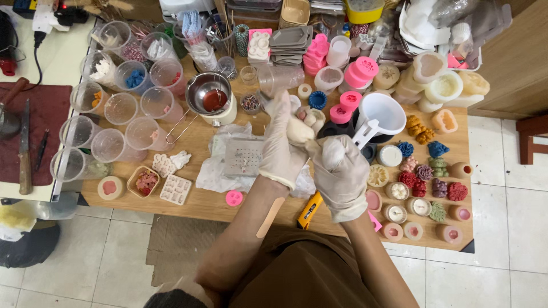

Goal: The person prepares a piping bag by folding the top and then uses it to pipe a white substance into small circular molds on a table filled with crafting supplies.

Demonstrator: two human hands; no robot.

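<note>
Left hand (281, 149), gloved, grip closed around cream moulded piece (299, 130), held above worktop (228, 204) centre. Right hand (341, 171), gloved, fingers curled into fist just at 4 o'clock of piece; whether it pinches anything, cannot tell.

Progress, judged: many finished coloured flower shapes (432, 178) and small filled pots at 3 o'clock; piece in hand not yet set down; metal pot (209, 94) with red liquid at 11 o'clock.

Wooden worktop crowded: clear plastic cups (114, 108) at 9–10 o'clock, yellow utility knife (309, 210) near front edge. Pale tiled floor (502, 199).
</note>
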